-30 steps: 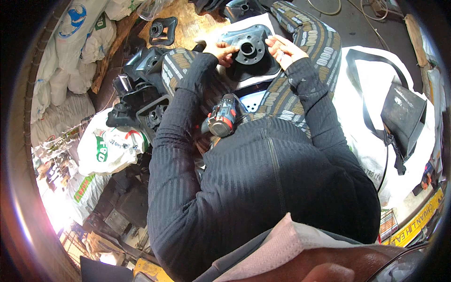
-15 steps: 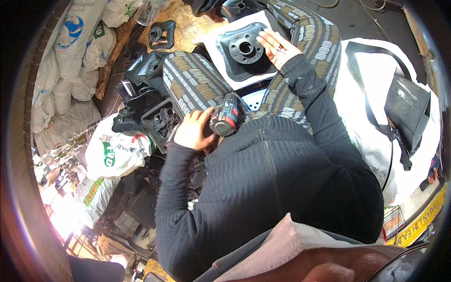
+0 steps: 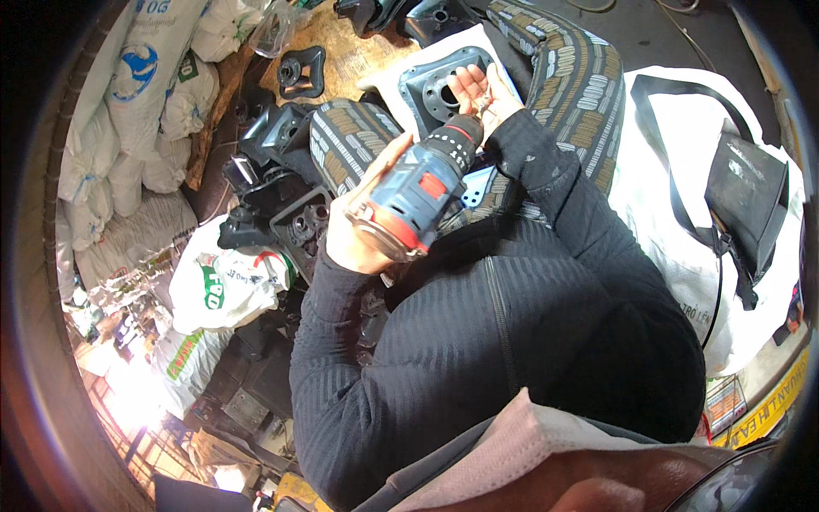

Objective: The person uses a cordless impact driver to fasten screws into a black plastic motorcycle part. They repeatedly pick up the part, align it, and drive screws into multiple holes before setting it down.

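My left hand (image 3: pixel 351 237) is wrapped round a blue and black cordless drill (image 3: pixel 418 189) with red accents. The drill's chuck points up and right, close to my right palm. My right hand (image 3: pixel 493 104) is turned palm up with its fingers out; small bits, too small to name, lie on the palm near the drill's tip. Behind that hand is a black flanged part (image 3: pixel 416 90) with a round hole, lying on a white board (image 3: pixel 469 39) by my patterned trouser legs. The drill and hand cover some of the part.
Similar black parts (image 3: pixel 300 75) lie at the far left, some on a wooden board (image 3: pixel 345 53). A black bin (image 3: pixel 286 224) of round pieces stands left of my leg. White sacks (image 3: pixel 136 111) line the left side; a large white bag (image 3: pixel 648 162) is on the right.
My left hand has lifted the drill from my lap and swung it up toward my right hand. My right hand has come slightly left and nearer, its fingers more curled.
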Tool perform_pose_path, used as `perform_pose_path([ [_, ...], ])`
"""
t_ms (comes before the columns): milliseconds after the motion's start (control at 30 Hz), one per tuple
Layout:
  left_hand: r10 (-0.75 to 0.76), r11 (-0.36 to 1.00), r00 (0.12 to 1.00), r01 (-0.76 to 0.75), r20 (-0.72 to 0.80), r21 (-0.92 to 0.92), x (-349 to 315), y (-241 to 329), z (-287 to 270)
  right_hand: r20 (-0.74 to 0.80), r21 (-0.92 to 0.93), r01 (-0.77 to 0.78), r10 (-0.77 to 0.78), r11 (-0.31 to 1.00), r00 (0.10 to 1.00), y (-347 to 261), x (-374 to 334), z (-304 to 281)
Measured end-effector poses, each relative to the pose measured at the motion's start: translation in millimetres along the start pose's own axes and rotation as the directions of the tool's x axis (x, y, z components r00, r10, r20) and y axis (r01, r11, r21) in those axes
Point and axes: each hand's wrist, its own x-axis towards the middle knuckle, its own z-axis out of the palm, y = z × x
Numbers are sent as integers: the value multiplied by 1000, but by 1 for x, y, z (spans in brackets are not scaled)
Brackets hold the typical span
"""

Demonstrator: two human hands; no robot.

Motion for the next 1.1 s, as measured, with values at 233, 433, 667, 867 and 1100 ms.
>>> perform_pose_path([
  [233,300,705,952,-267,65,657,17,-3,5,-85,24,45,-43,999,995,3,-11,21],
  [433,249,672,963,-249,103,698,15,0,1,-50,5,9,-9,1000,999,2,-5,15],
  [667,254,793,967,-225,28,566,24,0,11,-60,12,15,-15,1000,998,3,-7,18],
  [867,126,947,990,-100,-67,306,23,-14,7,-32,37,0,1,999,999,4,-7,18],
  [1100,222,699,974,-190,44,690,15,3,8,-5,-142,40,-42,989,999,2,-12,15],
])
